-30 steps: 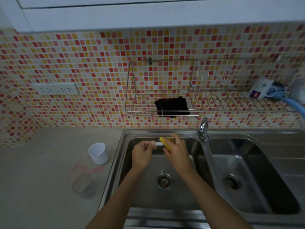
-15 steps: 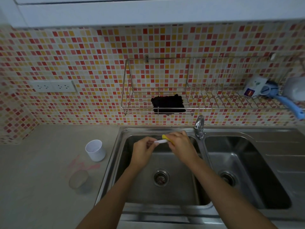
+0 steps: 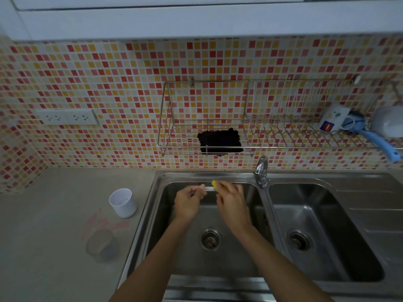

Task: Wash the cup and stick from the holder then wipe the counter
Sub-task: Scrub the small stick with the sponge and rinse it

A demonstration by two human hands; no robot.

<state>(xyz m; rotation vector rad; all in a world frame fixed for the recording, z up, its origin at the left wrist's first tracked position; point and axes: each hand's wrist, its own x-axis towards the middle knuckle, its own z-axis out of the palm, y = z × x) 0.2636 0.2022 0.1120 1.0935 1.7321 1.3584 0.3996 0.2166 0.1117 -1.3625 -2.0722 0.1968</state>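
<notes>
Over the left sink basin (image 3: pixel 165 214), my left hand (image 3: pixel 189 202) pinches one end of a thin white stick (image 3: pixel 209 188). My right hand (image 3: pixel 232 202) is closed around a yellow sponge (image 3: pixel 214 184), pressed against the stick's other end; most of the sponge is hidden in my fingers. A white cup (image 3: pixel 122 202) stands upright on the grey counter (image 3: pixel 54 236), left of the sink. A clear glass (image 3: pixel 99 244) stands in front of it, by a pink smear (image 3: pixel 104 223).
A wire rack (image 3: pixel 218 147) on the tiled wall holds a black cloth (image 3: pixel 220 141); to its right are a blue-handled brush (image 3: pixel 379 142) and a white container (image 3: pixel 332 118). The tap (image 3: pixel 261 168) stands between the two basins. Sockets (image 3: pixel 67 117) sit on the left wall.
Both hands have lifted a little toward the back of the basin and come closer together on the stick. The camera view has tilted slightly.
</notes>
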